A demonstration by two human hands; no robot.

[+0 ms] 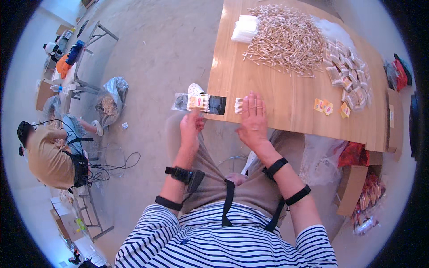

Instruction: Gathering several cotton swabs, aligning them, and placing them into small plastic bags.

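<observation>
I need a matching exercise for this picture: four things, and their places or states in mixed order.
1. left hand
2. right hand
3. loose cotton swabs
4. small yellow cards

A. heaped on the table's far part
B. fingers straight, at a short swab row
C. fingers curled, at a labelled swab pack
D. near the pile of packs

Pairs: 1-C; 2-B; 3-A; 4-D

From the right hand [254, 119], free to slide toward two o'clock over bare counter [288, 96]. Also passable at twelve, up to a flat white stack [245, 28]. Blocked at one by a broad heap of loose cotton swabs [286, 40], farther at two by piled swab packs [351, 76], at three by small yellow-and-white cards [324, 107], at ten by a short swab row [238, 106] just beside. From the left hand [192, 126], open toward nine over floor [145, 94].
</observation>
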